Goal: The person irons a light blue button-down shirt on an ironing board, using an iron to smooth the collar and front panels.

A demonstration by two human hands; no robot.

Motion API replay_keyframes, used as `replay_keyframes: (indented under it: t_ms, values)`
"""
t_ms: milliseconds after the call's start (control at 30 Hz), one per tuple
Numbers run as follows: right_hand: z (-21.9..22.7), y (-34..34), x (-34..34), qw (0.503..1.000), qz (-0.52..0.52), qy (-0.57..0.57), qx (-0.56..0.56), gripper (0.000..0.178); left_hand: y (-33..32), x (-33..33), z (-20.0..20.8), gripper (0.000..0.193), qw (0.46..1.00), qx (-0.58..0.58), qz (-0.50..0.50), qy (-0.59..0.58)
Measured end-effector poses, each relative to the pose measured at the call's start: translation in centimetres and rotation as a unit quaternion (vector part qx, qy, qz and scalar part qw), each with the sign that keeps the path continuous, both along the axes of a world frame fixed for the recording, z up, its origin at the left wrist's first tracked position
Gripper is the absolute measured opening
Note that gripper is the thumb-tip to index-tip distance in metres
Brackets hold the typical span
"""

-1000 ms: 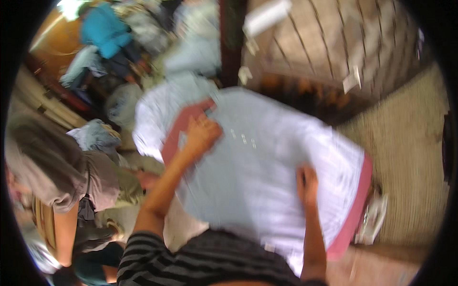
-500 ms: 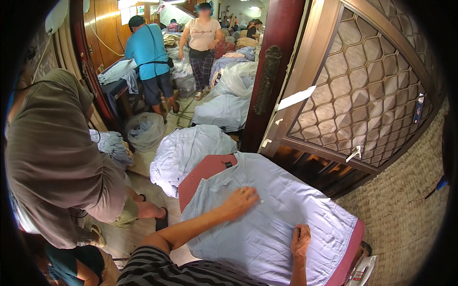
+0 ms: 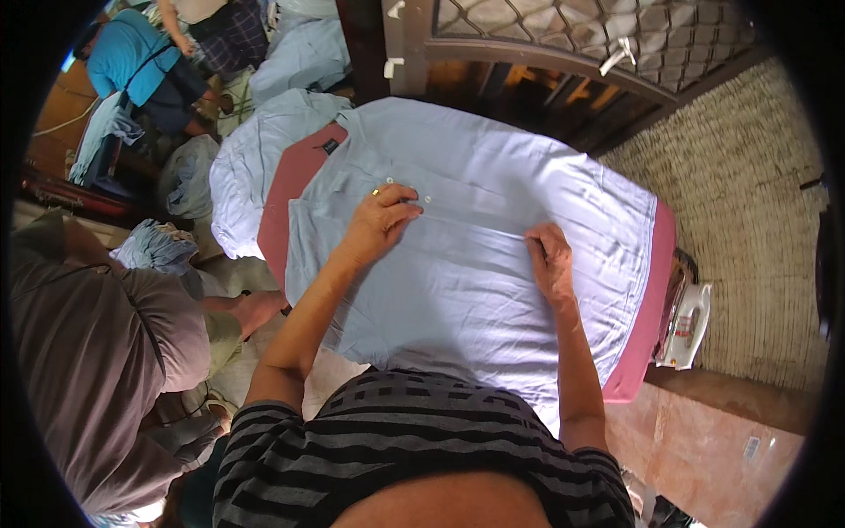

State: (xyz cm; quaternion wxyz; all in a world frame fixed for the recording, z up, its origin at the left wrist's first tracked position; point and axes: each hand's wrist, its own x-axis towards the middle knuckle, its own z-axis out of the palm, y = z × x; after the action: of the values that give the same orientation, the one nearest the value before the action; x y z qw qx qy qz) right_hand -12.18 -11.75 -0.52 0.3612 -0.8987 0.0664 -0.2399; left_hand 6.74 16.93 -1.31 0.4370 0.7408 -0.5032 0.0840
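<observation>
A light blue button-up shirt (image 3: 440,290) lies spread over a red-covered ironing board (image 3: 280,211), its collar toward the left and its hem toward the right. My left hand (image 3: 384,220), with a ring on one finger, pinches the front placket close to two small white buttons. Farther along the same placket, my right hand (image 3: 551,261) is closed, thumb against bent fingers, on the cloth's edge. Fine creases run across the near half of the shirt. Beyond the board's right end stands a white iron (image 3: 687,327).
A pile of pale blue garments (image 3: 236,185) sits against the board's far left. At left stands a person in a brown top (image 3: 79,352). Farther back are a person in blue (image 3: 132,57) and another in checked trousers. A lattice metal door (image 3: 563,26) borders the far side.
The view has tilted down and turned, so the shirt now appears more central. Both hands stay on the placket. The co-workers and door have shifted toward the upper edge.
</observation>
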Motion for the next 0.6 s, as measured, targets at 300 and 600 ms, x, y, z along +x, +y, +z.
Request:
replay_keyframes:
  t_ms: [300, 600]
  values:
    - [2.7, 1.2, -1.5, 0.998, 0.037, -0.018, -0.041, 0.004, -0.8, -2.5, 1.9, 0.016, 0.996, 0.039, 0.058, -0.05]
    - [1.0, 0.8, 0.1, 0.99, -0.054, 0.02, -0.13, 0.013, -4.7, -4.5, 2.1, 0.02, 0.972, 0.091, 0.179, -0.123]
